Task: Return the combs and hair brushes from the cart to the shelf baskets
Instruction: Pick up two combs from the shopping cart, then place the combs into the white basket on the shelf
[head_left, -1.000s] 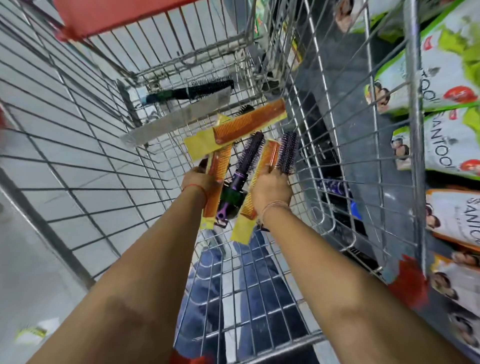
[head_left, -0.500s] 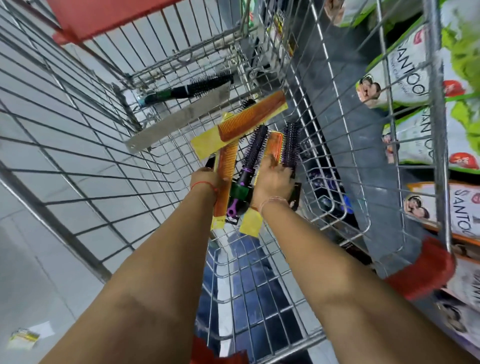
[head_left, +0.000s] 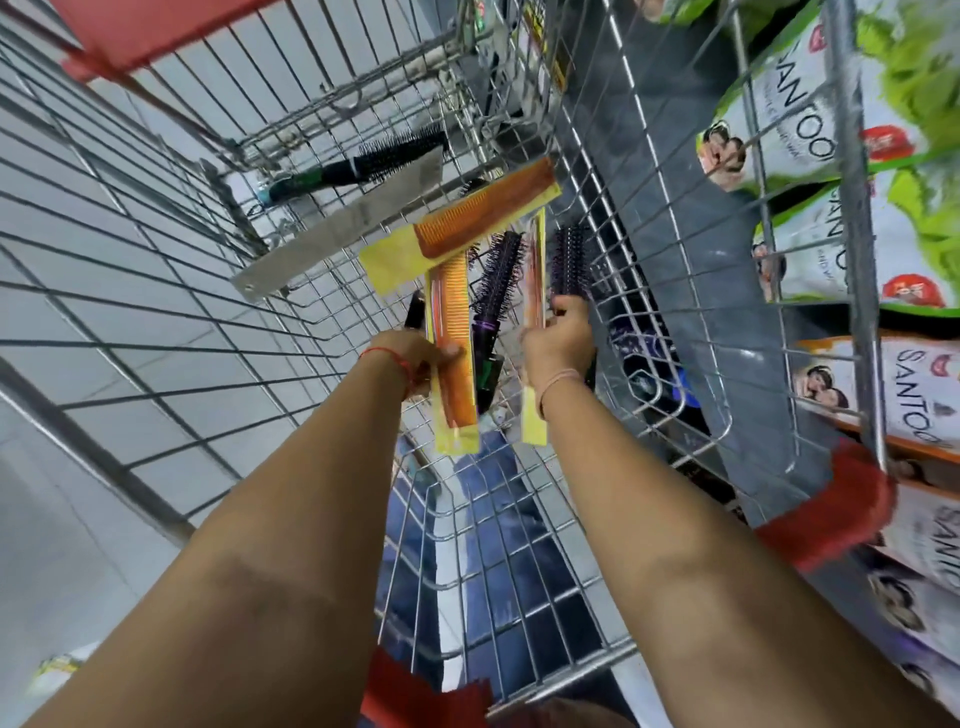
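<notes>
Both arms reach into a wire shopping cart (head_left: 218, 291). My left hand (head_left: 415, 361) grips an orange comb on a yellow card (head_left: 453, 332), lifted off the cart floor, with a black handle beside it. My right hand (head_left: 558, 345) holds a second carded orange comb (head_left: 534, 291) edge-on together with a purple round brush (head_left: 570, 257). A third carded orange comb (head_left: 467, 228) lies across the cart floor. Another purple round brush (head_left: 496, 291) lies between my hands. A black brush with a green handle (head_left: 363, 163) rests at the cart's far end.
A shelf on the right holds stacked white, green and orange product packets (head_left: 914, 218). The cart has red corner bumpers (head_left: 826, 514) and a grey metal flap (head_left: 337, 231). Grey tiled floor (head_left: 67, 519) lies to the left, and blue jeans show below the cart.
Both hands have closed on their combs and lifted them; the right comb has turned edge-on. The view has shifted slightly left.
</notes>
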